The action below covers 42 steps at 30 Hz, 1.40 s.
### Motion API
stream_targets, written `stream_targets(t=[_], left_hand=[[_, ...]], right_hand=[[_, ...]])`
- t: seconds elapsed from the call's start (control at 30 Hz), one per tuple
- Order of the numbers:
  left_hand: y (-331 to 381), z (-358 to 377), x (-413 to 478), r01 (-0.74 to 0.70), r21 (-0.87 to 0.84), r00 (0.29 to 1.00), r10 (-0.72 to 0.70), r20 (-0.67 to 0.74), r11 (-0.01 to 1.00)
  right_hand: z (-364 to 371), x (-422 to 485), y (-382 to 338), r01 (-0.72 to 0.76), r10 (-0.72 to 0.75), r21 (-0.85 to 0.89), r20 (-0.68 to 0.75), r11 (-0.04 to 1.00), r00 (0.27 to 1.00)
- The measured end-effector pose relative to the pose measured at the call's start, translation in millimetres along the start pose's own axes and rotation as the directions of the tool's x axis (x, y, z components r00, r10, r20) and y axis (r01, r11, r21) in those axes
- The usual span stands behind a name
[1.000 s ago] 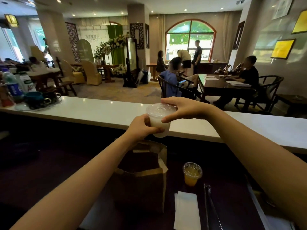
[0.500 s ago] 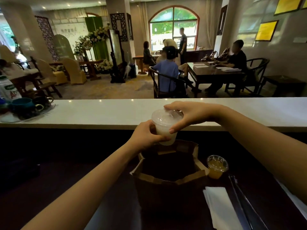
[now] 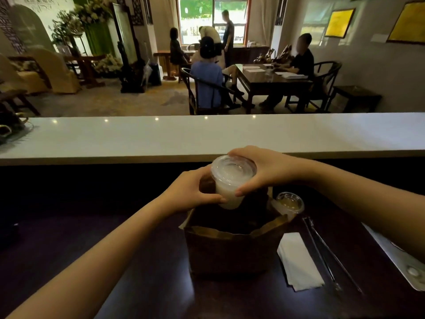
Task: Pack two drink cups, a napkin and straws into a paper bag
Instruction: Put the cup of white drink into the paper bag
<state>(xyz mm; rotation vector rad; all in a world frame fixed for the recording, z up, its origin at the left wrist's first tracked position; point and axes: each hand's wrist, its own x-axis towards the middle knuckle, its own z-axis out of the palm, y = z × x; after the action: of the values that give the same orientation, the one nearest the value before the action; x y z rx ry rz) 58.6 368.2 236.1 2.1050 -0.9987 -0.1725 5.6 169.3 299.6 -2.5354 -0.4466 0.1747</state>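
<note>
A clear lidded cup of white drink hangs just above the open mouth of a brown paper bag that stands on the dark counter. My left hand grips the cup's side from the left. My right hand holds its lid and rim from the right. A second lidded cup with yellow drink stands behind the bag's right corner. A folded white napkin lies to the right of the bag, and two wrapped straws lie beside the napkin.
A raised white counter ledge runs across behind the dark worktop. A flat white item lies at the far right under my right forearm. A tray edge shows at the far left of the ledge. People sit at tables beyond.
Both hands have lowered the white cup toward the bag's opening. The view has tilted downward, and the bag now sits closer to the middle.
</note>
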Motion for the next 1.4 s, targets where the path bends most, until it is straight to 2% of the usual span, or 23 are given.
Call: stream_targets(t=[0.13,0.27,0.37,0.57,0.77,0.93,1.13,1.4], left_hand=[[-8.7,6.7,-8.2,-0.117,0.273,0.993,0.103,0.063,0.955],[-19.0,18.7,-16.3,-0.086,0.448,0.993,0.040,0.112,0.890],[-23.2,20.4,-23.2,-0.066,0.443,0.992,0.009,0.129,0.894],[-18.2,18.5,-35.5,-0.120,0.485,0.955,-0.033,0.296,0.866],[-14.6,14.5,-43.0,-0.135,0.469,0.947,-0.025,0.320,0.873],[-24.0,6.6,-50.2,-0.086,0.533,0.973,-0.045,0.228,0.842],[-23.2,7.0,-64.3,-0.089,0.577,0.981,-0.030,0.194,0.812],[-30.4,0.3,-80.6,-0.051,0.569,0.982,-0.064,0.180,0.820]], right_hand=[[17.7,-9.5,13.8,-0.031,0.031,-0.009,0.027,0.999,0.999],[32.2,-12.7,24.1,-0.058,0.061,-0.037,0.088,0.998,0.994],[42.3,-6.5,25.2,-0.064,0.084,-0.126,0.157,0.990,0.984],[74.8,28.0,21.9,-0.018,0.130,-0.327,0.322,0.945,0.938],[111.9,58.4,28.0,-0.024,0.230,-0.409,0.462,0.912,0.857],[121.0,53.2,51.1,-0.100,0.232,-0.311,0.424,0.945,0.875],[135.7,41.5,65.9,-0.122,0.183,-0.177,0.381,0.977,0.906],[169.8,49.3,67.7,-0.190,0.173,-0.003,0.429,0.982,0.886]])
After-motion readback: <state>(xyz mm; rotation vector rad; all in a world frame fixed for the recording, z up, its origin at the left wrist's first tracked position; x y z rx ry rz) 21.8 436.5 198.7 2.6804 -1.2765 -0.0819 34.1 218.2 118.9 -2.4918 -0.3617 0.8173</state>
